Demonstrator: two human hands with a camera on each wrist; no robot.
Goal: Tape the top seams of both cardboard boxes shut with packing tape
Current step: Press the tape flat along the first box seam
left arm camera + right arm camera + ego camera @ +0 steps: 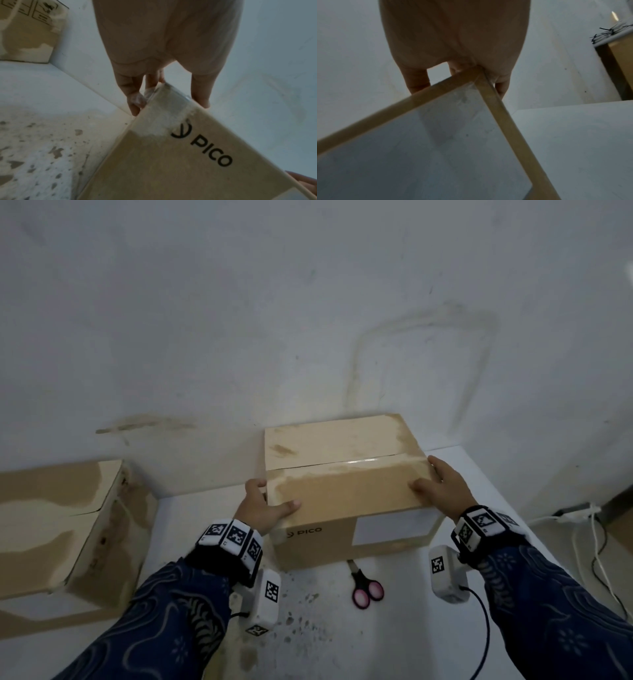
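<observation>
A brown PICO cardboard box [346, 501] stands on the white table with its top flaps down. Clear tape [359, 462] glints along the right part of the top seam. My left hand [272, 496] grips the box's near left top corner, thumb on the lid and fingers [135, 104] down the side. At the near right top corner my right hand [426, 474] grips the box the same way, thumb on top. A second, scuffed cardboard box [51, 525] sits at the far left, a crack showing at its seam. No tape roll is in view.
Pink-handled scissors [364, 587] lie on the table [308, 628] just in front of the PICO box. A wall rises right behind both boxes. White cables and a plug strip [579, 515] lie beyond the table's right edge.
</observation>
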